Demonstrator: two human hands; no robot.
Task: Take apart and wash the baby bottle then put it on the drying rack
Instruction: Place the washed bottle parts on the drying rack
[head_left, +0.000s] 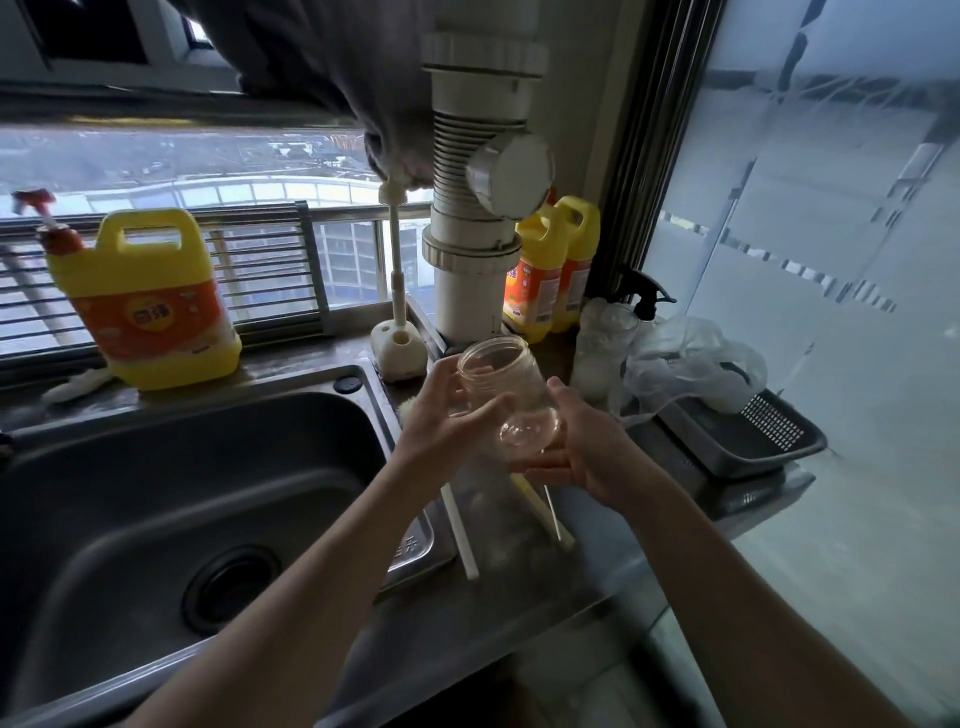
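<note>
From the head camera, we are holding the clear bottle (506, 395) tilted, mouth up, over the counter (597, 561) just right of the sink (208, 467). Our left hand (441, 415) is gripping its side and our right hand (576, 447) is cupping its base.

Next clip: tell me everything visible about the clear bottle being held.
The bottle is a clear, wide-mouthed body, plastic by its look, with a threaded neck and no collar or teat on it. It looks empty. It is tilted, mouth up and away, base toward the camera. The left hand grips its side and the right hand cups its base, above the counter right of the sink.
</note>
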